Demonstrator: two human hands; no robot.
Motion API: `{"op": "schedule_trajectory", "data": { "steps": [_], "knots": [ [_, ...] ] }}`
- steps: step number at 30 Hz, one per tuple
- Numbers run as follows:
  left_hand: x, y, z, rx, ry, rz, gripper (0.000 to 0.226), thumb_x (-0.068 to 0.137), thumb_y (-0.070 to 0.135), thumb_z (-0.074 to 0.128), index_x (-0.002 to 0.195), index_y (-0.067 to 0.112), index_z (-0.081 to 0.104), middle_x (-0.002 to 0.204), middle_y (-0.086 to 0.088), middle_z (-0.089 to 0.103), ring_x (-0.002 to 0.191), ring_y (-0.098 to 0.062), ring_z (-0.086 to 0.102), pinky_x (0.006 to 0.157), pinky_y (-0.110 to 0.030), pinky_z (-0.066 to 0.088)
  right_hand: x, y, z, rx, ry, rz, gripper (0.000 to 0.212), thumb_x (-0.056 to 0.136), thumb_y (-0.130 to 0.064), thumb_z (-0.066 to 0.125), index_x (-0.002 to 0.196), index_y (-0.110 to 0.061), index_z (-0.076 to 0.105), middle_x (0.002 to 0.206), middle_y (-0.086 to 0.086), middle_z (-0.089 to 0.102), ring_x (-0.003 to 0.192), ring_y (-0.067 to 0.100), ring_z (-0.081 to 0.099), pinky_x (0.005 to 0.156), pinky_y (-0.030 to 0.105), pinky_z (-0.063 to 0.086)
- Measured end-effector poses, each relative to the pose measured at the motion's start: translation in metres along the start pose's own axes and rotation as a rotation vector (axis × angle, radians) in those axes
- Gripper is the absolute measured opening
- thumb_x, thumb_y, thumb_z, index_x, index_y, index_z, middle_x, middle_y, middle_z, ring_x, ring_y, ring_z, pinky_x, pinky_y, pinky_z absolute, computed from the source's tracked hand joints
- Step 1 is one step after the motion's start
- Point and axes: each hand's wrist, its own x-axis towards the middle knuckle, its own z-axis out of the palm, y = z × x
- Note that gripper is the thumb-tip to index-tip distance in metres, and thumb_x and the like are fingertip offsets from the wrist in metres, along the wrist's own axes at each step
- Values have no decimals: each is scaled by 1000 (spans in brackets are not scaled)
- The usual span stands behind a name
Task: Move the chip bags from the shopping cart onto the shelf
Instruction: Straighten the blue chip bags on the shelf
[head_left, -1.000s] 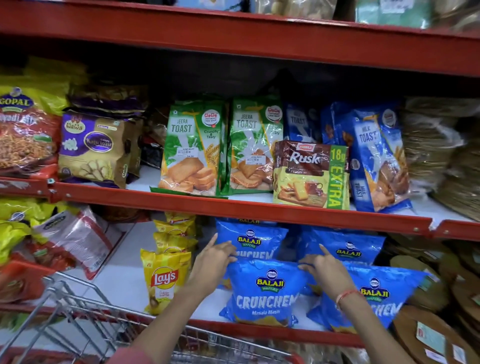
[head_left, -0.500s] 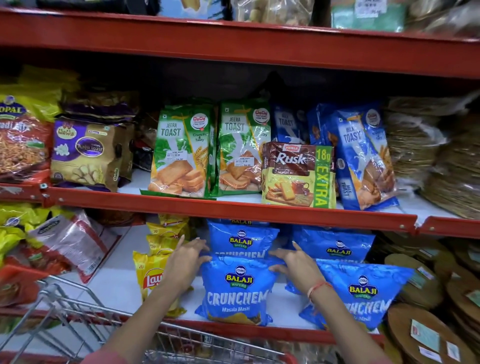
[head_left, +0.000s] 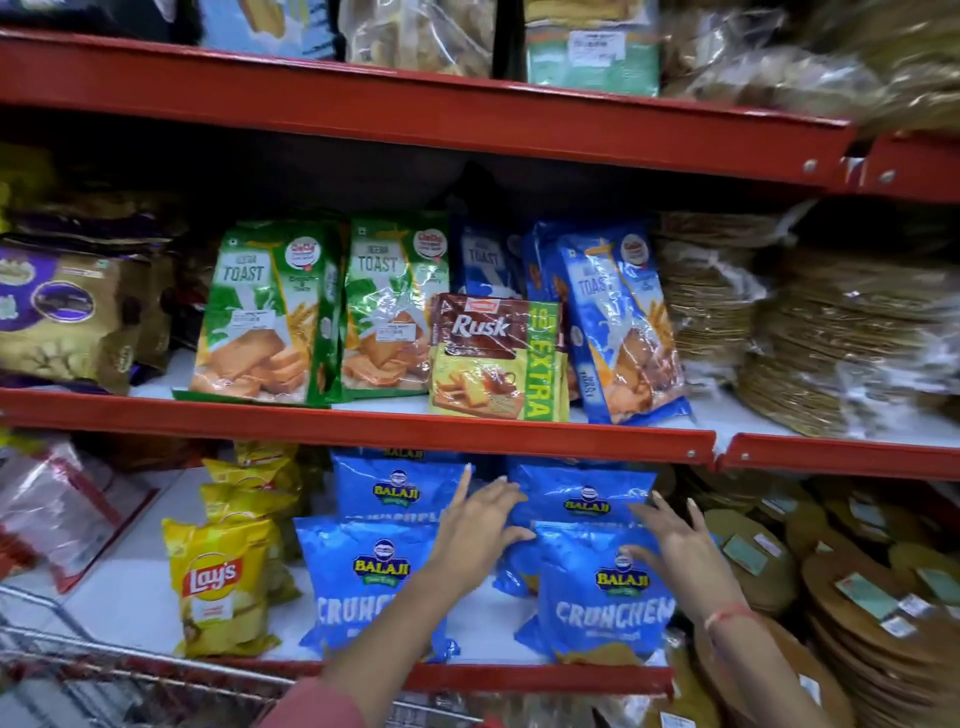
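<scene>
left hand (head_left: 480, 525): reaching in from about 6 o'clock, fingers spread wide and flat; it sits between the two front blue bags, thumb touching the top left corner of the front right Balaji bag (head_left: 602, 597); not gripping anything as far as I can see

right hand (head_left: 675, 545): also fanned wide, palm laid on the upper right edge of that same bag; red thread on the wrist; holding nothing

front left Balaji bag (head_left: 363, 587): standing upright on the bottom shelf (head_left: 124, 603), at roughly 9 o'clock from the left hand; the forearm covers its right side

back row: two more blue Balaji bags (head_left: 397, 488) propped behind the front pair, under the red shelf lip

Lay's bag (head_left: 218, 582): yellow, upright, at 9 o'clock of the blue bunch; more yellow ones stacked behind it

shopping cart (head_left: 93, 670): wire rim poking in at 7 o'clock; can't tell what's inside

middle shelf: toast packs (head_left: 260, 317) and a Rusk pack (head_left: 493, 358) at 12 o'clock
</scene>
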Motion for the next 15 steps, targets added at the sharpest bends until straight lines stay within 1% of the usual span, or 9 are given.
{"op": "schedule_trajectory", "data": {
  "steps": [2,3,4,5,8,10,11,13,15],
  "knots": [
    [11,15,15,23,-43,-3,43,87,32,56,125,15,48,137,-3,50,135,-14,34,111,-35,-15,-3,24,0,-47,29,60,49,89,-44,49,130,-17,46,140,1,49,141,15,22,118,42,3],
    [15,20,22,42,-66,-12,41,87,27,57,125,15,47,137,-3,50,135,-14,33,110,-36,-15,-4,32,0,-64,50,88,39,90,-31,55,125,-16,51,137,3,52,140,16,24,118,48,7],
    [18,25,28,70,-82,-23,38,88,23,58,123,15,48,136,-4,51,135,-15,34,110,-37,-16,-5,38,0,-81,83,105,33,88,-18,61,121,-15,56,132,6,57,137,17,27,116,54,13],
    [20,28,33,102,-92,-36,33,88,20,57,120,14,50,134,-5,53,133,-16,37,109,-37,-16,-6,41,-1,-103,84,126,33,87,-11,60,120,-15,57,128,8,60,136,18,30,114,57,17],
    [23,33,37,164,-89,-102,16,90,13,53,105,12,57,122,-7,61,123,-16,49,107,-34,-18,-6,37,-6,-169,-6,183,34,93,-7,42,124,-18,50,128,8,60,134,16,39,117,44,10],
    [21,32,34,203,-72,-136,12,89,10,53,100,12,58,117,-6,63,120,-13,50,109,-34,-18,-4,31,-7,-113,36,156,36,91,-7,33,118,-16,55,122,9,63,126,17,48,118,42,9],
    [19,31,32,226,-71,-151,11,90,11,53,99,13,58,118,-6,62,120,-12,50,111,-34,-17,-3,28,-6,-93,53,147,37,89,-6,32,116,-15,57,118,9,65,123,18,51,119,42,9],
    [14,27,30,255,-75,-168,11,92,16,52,101,12,57,124,-7,59,123,-11,48,114,-36,-14,0,27,-3,-103,43,108,37,87,-1,40,115,-18,57,115,6,65,119,17,54,119,43,7],
    [11,25,29,279,-76,-171,13,92,18,52,103,12,56,129,-9,57,126,-10,45,112,-34,-15,1,27,0,-117,31,95,42,84,4,46,118,-20,55,117,3,65,120,14,53,119,43,6]
  ]
}}
